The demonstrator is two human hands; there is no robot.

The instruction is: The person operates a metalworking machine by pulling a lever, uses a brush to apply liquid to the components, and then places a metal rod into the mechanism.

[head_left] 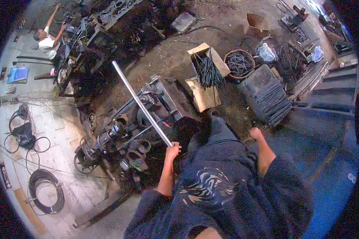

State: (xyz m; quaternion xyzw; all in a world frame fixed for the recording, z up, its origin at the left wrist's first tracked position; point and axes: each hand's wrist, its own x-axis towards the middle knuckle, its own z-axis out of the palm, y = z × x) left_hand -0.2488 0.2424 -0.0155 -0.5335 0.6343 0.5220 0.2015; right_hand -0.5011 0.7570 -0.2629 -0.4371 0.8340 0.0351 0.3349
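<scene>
A long, shiny metal bar [141, 105] slants up and to the left over a dark machine [119, 131]. Its lower end is in my left hand [173, 151], whose fingers are wrapped round it. My right hand [256, 134] hangs beside my right leg with its fingers curled; whether it holds anything is too small to tell. Just beyond that hand lies a stack of dark rods [272, 102] on a grey block. Past my feet, an open cardboard box [221, 61] holds a bundle of thin dark rods [208, 71].
A round basket [226, 59] of dark metal pieces stands beside the box. Another person [48, 44] is at machinery at the upper left. Coiled black cable [32, 190] lies at the lower left, and an empty-looking carton [256, 24] stands farther back.
</scene>
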